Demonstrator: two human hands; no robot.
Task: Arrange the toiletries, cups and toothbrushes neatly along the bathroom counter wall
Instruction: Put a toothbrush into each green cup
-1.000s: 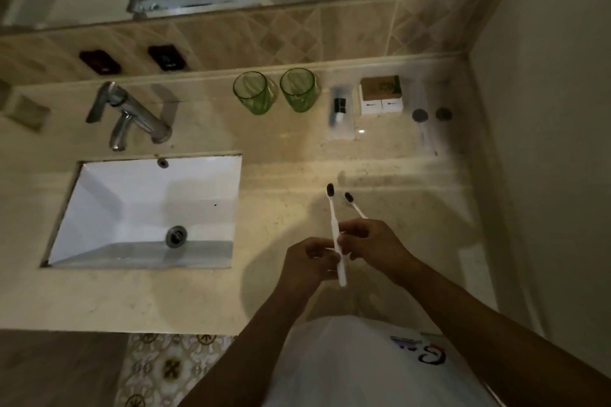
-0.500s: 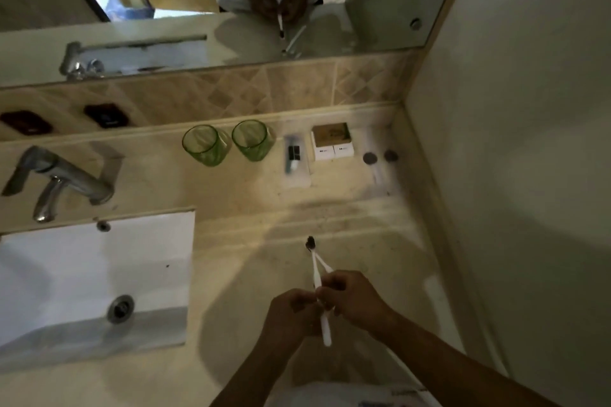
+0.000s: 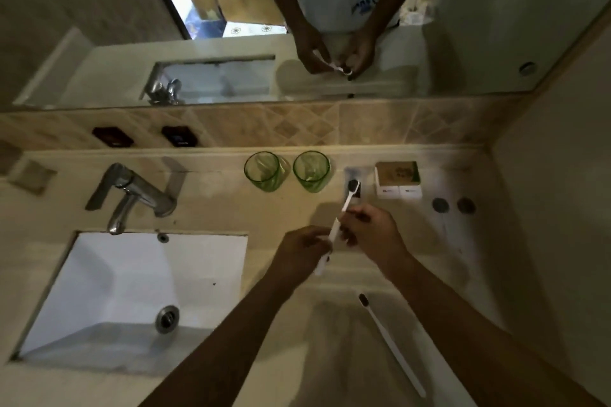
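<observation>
A white toothbrush [image 3: 336,231] with a black bristle head is gripped by both hands above the counter. My left hand [image 3: 302,253] is closed on its lower handle, and my right hand [image 3: 375,235] pinches its neck. Its head points at a clear packet [image 3: 351,172] by the wall. A second white toothbrush [image 3: 391,345] lies loose below my right forearm, near the counter's front. Two green glass cups [image 3: 263,171] [image 3: 311,170] stand side by side against the wall ledge. Right of the packet sit small white boxes [image 3: 398,180] with a brown top.
Two dark round caps [image 3: 440,205] [image 3: 466,205] lie near the right corner. A chrome faucet [image 3: 132,195] overhangs the white sink [image 3: 109,287] on the left. Two dark soap items [image 3: 112,136] [image 3: 179,136] rest on the tiled ledge under the mirror [image 3: 463,26].
Earlier my hands held two toothbrushes together. Now one lies loose under my right forearm, and both hands have moved toward the wall with the other.
</observation>
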